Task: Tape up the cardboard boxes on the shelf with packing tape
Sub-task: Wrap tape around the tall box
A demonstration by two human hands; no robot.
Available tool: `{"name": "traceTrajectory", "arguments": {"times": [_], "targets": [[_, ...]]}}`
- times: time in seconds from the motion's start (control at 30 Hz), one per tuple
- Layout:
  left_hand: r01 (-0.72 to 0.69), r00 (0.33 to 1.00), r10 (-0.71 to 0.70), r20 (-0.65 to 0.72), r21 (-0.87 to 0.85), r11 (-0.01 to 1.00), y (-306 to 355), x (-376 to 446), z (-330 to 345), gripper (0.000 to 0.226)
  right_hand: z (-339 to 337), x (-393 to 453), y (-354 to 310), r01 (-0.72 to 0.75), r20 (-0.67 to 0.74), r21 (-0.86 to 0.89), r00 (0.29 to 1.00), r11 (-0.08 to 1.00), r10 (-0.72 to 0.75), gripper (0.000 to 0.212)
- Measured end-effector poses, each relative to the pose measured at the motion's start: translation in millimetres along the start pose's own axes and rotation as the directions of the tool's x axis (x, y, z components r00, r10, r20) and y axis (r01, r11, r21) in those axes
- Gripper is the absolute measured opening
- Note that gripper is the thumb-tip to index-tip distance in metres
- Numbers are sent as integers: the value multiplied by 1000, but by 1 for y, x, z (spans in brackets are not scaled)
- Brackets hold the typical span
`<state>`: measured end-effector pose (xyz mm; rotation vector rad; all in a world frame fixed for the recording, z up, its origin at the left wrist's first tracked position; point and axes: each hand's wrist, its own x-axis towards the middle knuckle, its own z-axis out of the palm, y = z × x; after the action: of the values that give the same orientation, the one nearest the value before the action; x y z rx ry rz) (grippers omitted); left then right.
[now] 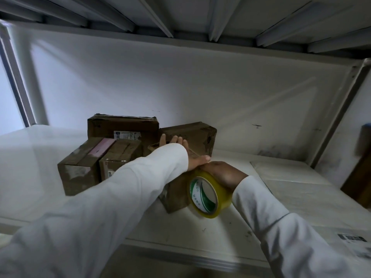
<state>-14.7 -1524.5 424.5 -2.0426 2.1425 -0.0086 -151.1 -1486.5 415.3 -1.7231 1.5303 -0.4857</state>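
A brown cardboard box (175,194) stands near the front of the white shelf (40,177), mostly covered by my arms. My left hand (195,161) lies flat across its top, fingers straight and pressing down. My right hand (224,173) grips a roll of yellowish packing tape (208,194) with a green-and-white core, held against the box's right side. Behind stand more brown boxes: one with a pink strip (80,167), one beside it (118,157), a labelled one at the back (122,127) and a tilted one (192,135).
The white back wall (200,87) and the ribbed shelf above (180,17) close in the space. A flat white sheet (291,177) lies on the shelf at right. A brown box (359,177) sits past the right upright (341,117).
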Motion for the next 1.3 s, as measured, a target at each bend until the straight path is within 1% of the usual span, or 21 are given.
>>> {"name": "traceTrajectory", "arguments": {"times": [0.07,0.13,0.2,0.3,0.37,0.43,0.47,0.5,0.6,0.67,0.7,0.77,0.83,0.9,0.97,1.0,1.03,1.1,1.2,1.27,1.3], "targets": [[-50,999,51,-14,44,998,1,-6,1,88,0,0,-3,22,3,-30,1000,999,-22,36],[-170,985,170,-27,9,985,0,-15,-1,72,-1,2,-3,54,2,-18,999,998,-54,28],[-262,965,259,-36,-117,958,-4,-24,-6,63,-3,3,-4,50,1,40,999,998,-50,17],[-275,958,281,-51,-421,864,-16,-28,-11,54,-2,6,-2,-2,28,101,1000,995,-1,28],[-353,933,352,-80,-400,846,-21,-32,-11,55,-1,5,-3,-25,27,148,999,989,21,30],[-433,899,429,-87,-320,843,-27,-31,-10,59,-1,6,-2,-24,31,157,999,987,20,33],[-431,900,433,-51,-241,869,-29,-32,-11,59,0,7,-1,-23,30,154,999,988,18,36],[-388,921,391,-8,-145,910,-30,-31,-12,58,0,7,-1,-23,28,159,999,987,19,37],[-216,976,214,39,52,975,-26,-29,-16,72,1,7,-2,-28,23,186,999,982,24,33],[-188,982,189,7,133,973,-21,-30,-11,80,1,8,-2,-25,26,114,999,993,22,37],[-219,973,227,-42,154,964,-19,-31,-8,77,1,8,-1,-25,29,64,999,998,23,41],[-359,917,374,-136,123,925,-18,-32,-3,65,1,9,1,-26,29,25,999,999,25,44],[-457,871,447,-203,-3,890,-25,-30,-2,57,2,11,2,-25,24,55,999,998,24,42],[-395,911,369,-182,-139,908,-34,-24,1,57,3,12,3,-13,18,99,1000,995,11,41],[-308,949,281,-145,-221,925,-40,-18,4,70,3,9,4,5,25,121,1000,993,-8,36],[-308,949,281,-142,-237,921,-40,-15,5,77,2,4,4,18,33,139,999,990,-22,31],[-330,942,302,-148,-241,912,-41,-11,6,81,1,-1,5,26,41,158,999,987,-33,27],[-344,937,320,-138,-228,911,-45,-7,5,85,0,-9,13,39,79,210,995,977,-56,30],[-280,957,257,-138,-187,942,-47,-11,9,85,6,-16,31,2,150,393,986,919,-67,36],[-262,957,230,-176,-188,947,-44,-15,12,81,8,-18,36,-10,171,453,982,892,-76,37],[-262,956,223,-191,-213,941,-43,-14,12,82,5,-19,37,14,187,468,976,884,-115,38]]}}
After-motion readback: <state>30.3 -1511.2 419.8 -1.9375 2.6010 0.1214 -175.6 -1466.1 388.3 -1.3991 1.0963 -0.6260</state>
